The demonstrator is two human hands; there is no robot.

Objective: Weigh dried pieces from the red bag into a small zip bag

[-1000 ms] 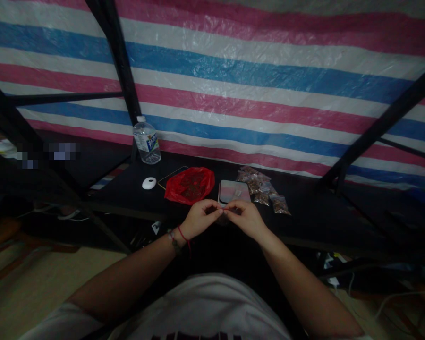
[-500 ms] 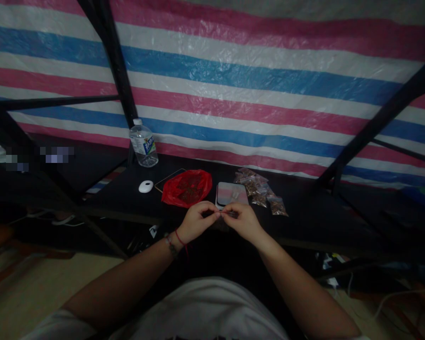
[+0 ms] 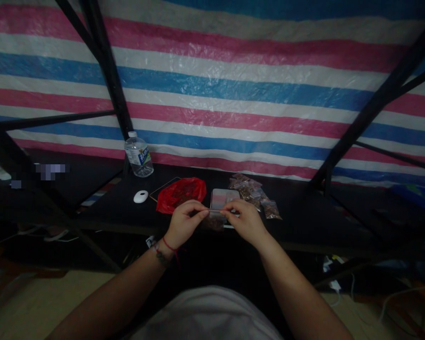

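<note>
Between my hands hangs a small clear zip bag [image 3: 215,222] with dark brown contents. My left hand [image 3: 187,221] pinches one top corner, and my right hand [image 3: 243,220] pinches the other, so its top edge is stretched straight. Just behind it lies a flat scale with a pale, shiny top [image 3: 219,196], partly covered by my right hand. A red plastic bag [image 3: 166,200] with brown bits inside lies beyond my left hand. Several filled zip bags [image 3: 271,209] are piled to the right of the scale.
On the black table [image 3: 304,208] a white computer mouse [image 3: 140,196] lies at the left, with a clear plastic bottle [image 3: 139,156] behind it. Black metal posts [image 3: 115,89] rise on both sides. A striped plastic sheet [image 3: 233,108] hangs at the back.
My hands have moved apart along the zip bag's top edge, and the bag now shows between them. The whole view has tilted up slightly.
</note>
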